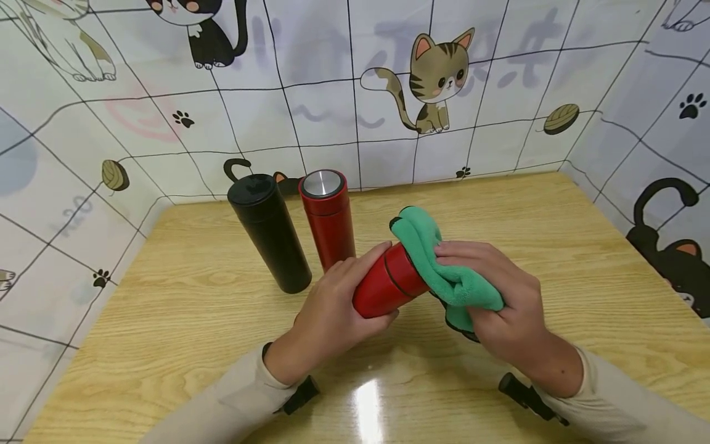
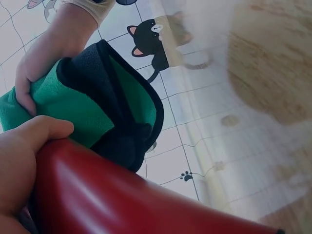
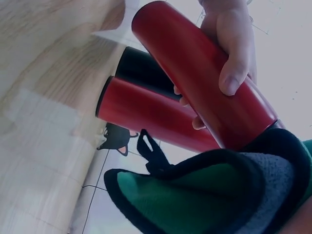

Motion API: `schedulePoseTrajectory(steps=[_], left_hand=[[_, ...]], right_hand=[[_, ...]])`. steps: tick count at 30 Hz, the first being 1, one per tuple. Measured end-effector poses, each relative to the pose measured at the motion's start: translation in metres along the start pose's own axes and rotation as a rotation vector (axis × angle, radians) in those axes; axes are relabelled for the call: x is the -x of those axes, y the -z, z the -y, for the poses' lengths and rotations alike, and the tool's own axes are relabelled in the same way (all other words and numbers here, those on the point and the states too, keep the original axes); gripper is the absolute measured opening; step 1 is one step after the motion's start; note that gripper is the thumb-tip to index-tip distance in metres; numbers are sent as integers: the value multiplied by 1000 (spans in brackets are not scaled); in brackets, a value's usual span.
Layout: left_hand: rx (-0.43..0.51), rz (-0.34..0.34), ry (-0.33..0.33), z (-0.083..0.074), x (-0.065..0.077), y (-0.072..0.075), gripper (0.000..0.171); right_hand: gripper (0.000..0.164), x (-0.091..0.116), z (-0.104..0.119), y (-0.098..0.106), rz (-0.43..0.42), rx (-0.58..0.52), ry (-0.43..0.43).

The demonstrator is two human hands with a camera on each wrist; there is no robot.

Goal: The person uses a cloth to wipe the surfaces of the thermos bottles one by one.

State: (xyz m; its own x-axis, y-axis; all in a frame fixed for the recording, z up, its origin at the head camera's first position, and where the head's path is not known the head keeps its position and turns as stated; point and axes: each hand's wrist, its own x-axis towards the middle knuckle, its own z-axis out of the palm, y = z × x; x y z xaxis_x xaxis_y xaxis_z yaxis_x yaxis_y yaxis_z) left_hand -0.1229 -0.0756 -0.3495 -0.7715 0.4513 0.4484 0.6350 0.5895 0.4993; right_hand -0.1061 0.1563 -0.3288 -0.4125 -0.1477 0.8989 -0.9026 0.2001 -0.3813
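My left hand (image 1: 338, 296) grips a red thermos bottle (image 1: 383, 287) around its body, tilted with its top toward the right. In the right wrist view the whole length of this bottle (image 3: 195, 68) shows, with the left thumb along its side. A green cloth (image 1: 438, 265) with dark edging covers the lid end, hiding it. My right hand (image 1: 507, 302) holds the cloth against that end, fingers over the top and thumb below. The cloth's grey side and black edging (image 2: 112, 97) hang loose in the left wrist view.
Behind my left hand a second red bottle (image 1: 333, 228) with a silver-topped lid stands upright on the wood-patterned table (image 1: 183, 345). Left of it stands a black bottle (image 1: 272, 240). A cat-printed white sheet (image 1: 322, 111) rises behind the table and along both sides.
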Motion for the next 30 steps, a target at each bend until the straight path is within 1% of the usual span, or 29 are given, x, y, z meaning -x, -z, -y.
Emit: schedulePoseTrajectory(steps=[3,6,8,12,14,18,21,22,24,27,30], left_hand=[[6,3,2,0,0,0,87],[-3,-11,-3,-1,0,2,86],[-11,-21,-5,-1,0,2,86],[8,-41,1,0,-1,3,88],[43,-48,7,1,-1,3,89],[159,-68,-7,-2,-4,2,89],[250,-91,-40,-7,-7,1,89],[275,-99,-54,-9,-9,1,90],[297,-119,-82,-13,-13,1,91],[315,-146,-117,-20,-20,2,91],[336,-180,-132,-26,-27,3,91]], right_hand=[[21,1,-1,0,1,-8,4],[20,1,-2,-1,-13,-21,23],[19,1,-3,-1,-29,-30,12],[19,2,-4,-1,-29,-104,-82],[24,3,-4,0,-19,-178,-128],[36,6,2,5,-6,-241,-316],[45,8,6,8,12,-293,-482],[45,8,6,8,17,-320,-530],[43,9,6,9,28,-349,-598],[36,9,5,10,68,-293,-706],[33,8,2,9,136,-223,-811]])
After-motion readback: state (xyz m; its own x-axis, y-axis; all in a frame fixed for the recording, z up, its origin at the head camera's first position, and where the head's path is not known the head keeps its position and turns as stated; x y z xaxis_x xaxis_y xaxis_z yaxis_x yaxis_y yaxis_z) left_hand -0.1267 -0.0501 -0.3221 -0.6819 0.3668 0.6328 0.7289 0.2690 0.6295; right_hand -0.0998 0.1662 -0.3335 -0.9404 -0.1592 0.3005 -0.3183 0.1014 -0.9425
